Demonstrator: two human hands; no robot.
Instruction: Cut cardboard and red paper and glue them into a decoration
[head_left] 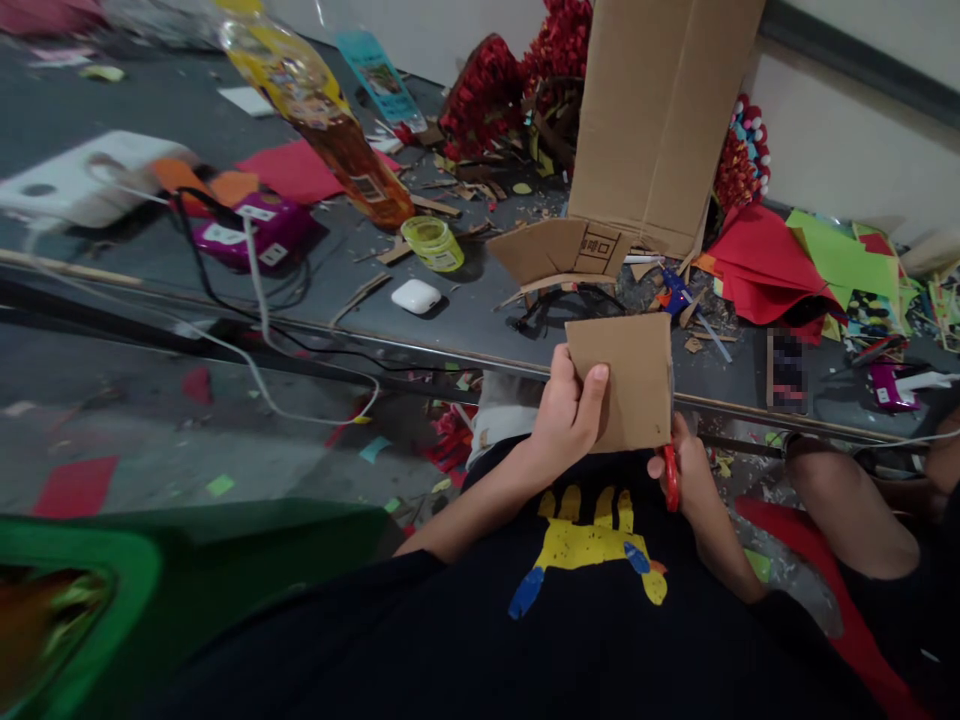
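My left hand grips a squarish piece of cardboard along its left side, thumb on the face toward me. At the lower right of that piece, my right hand is closed around red-handled scissors. The scissor blades are mostly hidden behind the cardboard's right edge, so I cannot tell whether they touch it. Just beyond lies a curved cardboard scrap with printed marks. A blue glue gun rests on the table to its right.
A tall cardboard sheet stands at the back. Left are a tilted-looking bottle, a yellow tub, a white earphone case and cables. Red paper lies right. A green bin stands lower left; another person's leg is at right.
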